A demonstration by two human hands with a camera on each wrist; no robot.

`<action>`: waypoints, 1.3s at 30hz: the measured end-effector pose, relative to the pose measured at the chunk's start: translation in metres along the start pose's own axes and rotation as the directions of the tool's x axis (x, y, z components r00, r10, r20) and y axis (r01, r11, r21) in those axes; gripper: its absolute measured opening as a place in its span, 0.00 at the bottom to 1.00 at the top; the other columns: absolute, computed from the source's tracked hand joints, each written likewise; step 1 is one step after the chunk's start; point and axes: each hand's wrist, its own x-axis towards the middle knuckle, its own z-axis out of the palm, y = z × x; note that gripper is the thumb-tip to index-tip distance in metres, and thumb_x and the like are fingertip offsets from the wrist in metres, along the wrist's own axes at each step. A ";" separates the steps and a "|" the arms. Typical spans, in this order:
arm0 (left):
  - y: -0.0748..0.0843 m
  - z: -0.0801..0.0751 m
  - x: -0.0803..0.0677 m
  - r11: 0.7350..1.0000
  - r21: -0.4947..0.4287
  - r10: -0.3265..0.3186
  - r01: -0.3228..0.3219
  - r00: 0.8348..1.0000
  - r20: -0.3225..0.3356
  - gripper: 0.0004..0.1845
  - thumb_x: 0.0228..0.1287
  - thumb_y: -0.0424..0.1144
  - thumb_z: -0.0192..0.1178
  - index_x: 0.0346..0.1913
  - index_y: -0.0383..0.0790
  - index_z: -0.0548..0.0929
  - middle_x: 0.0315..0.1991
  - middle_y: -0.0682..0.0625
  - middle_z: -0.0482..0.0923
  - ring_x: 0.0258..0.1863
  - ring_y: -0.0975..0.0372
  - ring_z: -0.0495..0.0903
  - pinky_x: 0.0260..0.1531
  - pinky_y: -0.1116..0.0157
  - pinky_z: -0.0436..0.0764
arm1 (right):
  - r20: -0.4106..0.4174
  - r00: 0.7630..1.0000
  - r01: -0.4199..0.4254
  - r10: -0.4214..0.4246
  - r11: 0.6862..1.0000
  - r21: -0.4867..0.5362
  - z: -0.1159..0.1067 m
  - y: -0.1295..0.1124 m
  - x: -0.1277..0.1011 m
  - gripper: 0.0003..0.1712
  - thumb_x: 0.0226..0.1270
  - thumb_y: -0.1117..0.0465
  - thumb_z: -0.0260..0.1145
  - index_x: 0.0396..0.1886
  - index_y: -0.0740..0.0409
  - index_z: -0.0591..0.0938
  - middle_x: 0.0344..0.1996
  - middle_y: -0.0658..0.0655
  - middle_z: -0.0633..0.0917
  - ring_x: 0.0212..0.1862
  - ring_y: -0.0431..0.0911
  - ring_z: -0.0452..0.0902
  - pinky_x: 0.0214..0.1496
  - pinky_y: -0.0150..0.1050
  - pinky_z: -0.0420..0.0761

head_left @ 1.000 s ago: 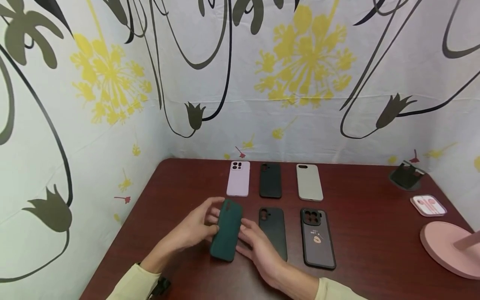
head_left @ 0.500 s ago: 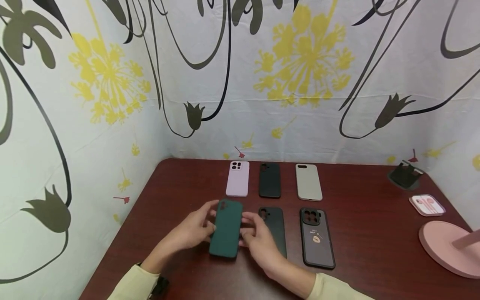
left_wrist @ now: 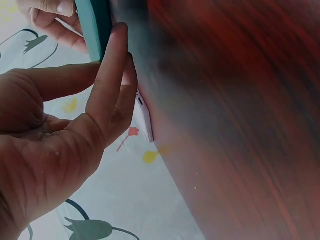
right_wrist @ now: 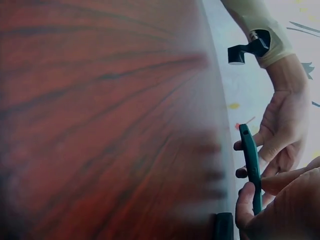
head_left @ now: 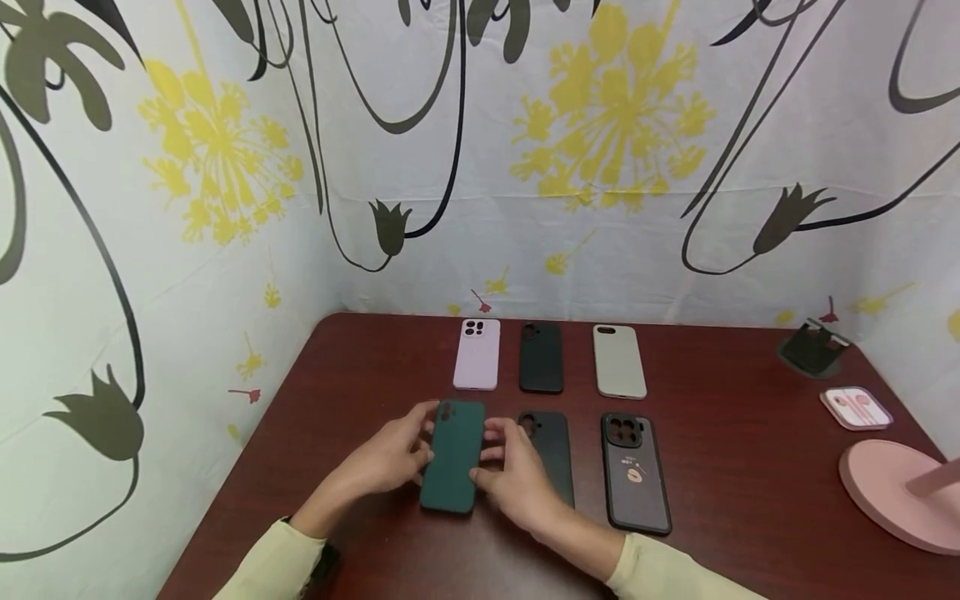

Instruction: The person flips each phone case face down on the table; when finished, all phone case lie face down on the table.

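A dark green phone case (head_left: pixel 453 457) is held between both hands a little above the table, its camera cutout toward the far side. My left hand (head_left: pixel 387 457) pinches its left edge, thumb on the near face and fingers behind. On the opposite edge my right hand (head_left: pixel 517 477) grips with thumb in front and fingers behind. The left wrist view shows the case (left_wrist: pixel 95 27) edge-on, clasped by the left fingers. Seen edge-on in the right wrist view, the case (right_wrist: pixel 251 167) stands apart from the tabletop. A dark phone case (head_left: pixel 551 458) lies just beyond the right hand, partly covered.
Lavender (head_left: pixel 477 354), black (head_left: pixel 542 358) and pale grey (head_left: pixel 619 362) phone cases lie along the back. A black-framed case (head_left: pixel 636 475) lies right of the hands. Farther right are a pink round base (head_left: pixel 892 492), a small white box (head_left: pixel 857 408) and a dark stand (head_left: pixel 813 348).
The green case has turned from a slant to face the head camera more squarely. My right hand has moved up along its edge, and its thumb now rests on the case's near face.
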 end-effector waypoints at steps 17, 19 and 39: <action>-0.002 0.005 0.009 0.991 0.131 0.033 -0.032 0.999 -0.004 0.36 0.75 0.23 0.58 0.81 0.31 0.59 0.58 0.38 0.79 0.47 0.56 0.83 0.37 0.57 0.90 | 0.089 0.986 0.158 -0.140 0.958 -0.240 -0.002 0.003 0.003 0.46 0.62 0.75 0.72 0.77 0.76 0.61 0.57 0.67 0.71 0.49 0.49 0.72 0.39 0.31 0.76; -0.001 0.006 0.011 0.977 0.211 0.046 -0.039 0.999 -0.026 0.37 0.73 0.24 0.61 0.81 0.29 0.60 0.61 0.36 0.78 0.52 0.53 0.83 0.46 0.54 0.89 | 0.108 0.985 0.158 -0.134 0.954 -0.255 0.000 0.003 0.002 0.48 0.63 0.75 0.72 0.79 0.77 0.58 0.57 0.67 0.70 0.46 0.47 0.72 0.37 0.31 0.75; 0.002 0.011 0.015 0.914 0.406 0.020 0.004 0.998 -0.056 0.35 0.72 0.27 0.65 0.78 0.26 0.65 0.60 0.38 0.75 0.50 0.57 0.77 0.46 0.57 0.81 | 0.161 0.982 0.144 -0.097 0.938 -0.314 0.003 0.002 0.001 0.52 0.68 0.73 0.70 0.83 0.75 0.50 0.59 0.66 0.68 0.34 0.39 0.71 0.31 0.32 0.74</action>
